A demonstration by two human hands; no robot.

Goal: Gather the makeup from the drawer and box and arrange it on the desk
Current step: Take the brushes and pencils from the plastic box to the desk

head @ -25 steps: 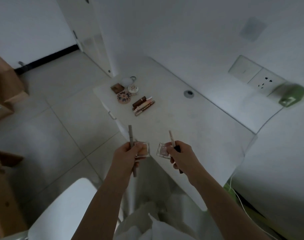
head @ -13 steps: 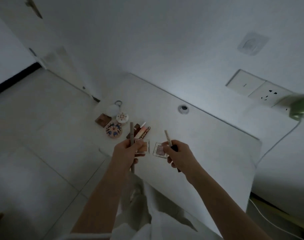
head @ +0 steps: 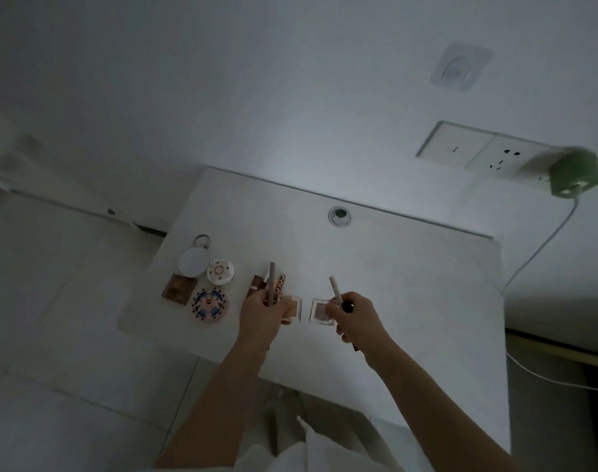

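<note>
White surface (head: 410,301), cable grommet (head: 339,216) near its rear edge.
Left grip (head: 262,315): fingers curled round a taupe pencil (head: 272,279) and a peach square compact (head: 293,310), nearer than the grommet and to its left.
Right grip (head: 355,318): closed round a beige pencil (head: 335,290) and a mauve square compact (head: 319,311), straight in front of the grommet.
Lying farther left of the grommet: tubes (head: 256,286), patterned round compact (head: 209,304), brown palette (head: 177,288).

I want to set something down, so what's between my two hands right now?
In the head view, two small square palettes: the orange palette in the left hand, the pinkish palette in the right hand, bare desk between them.
</note>
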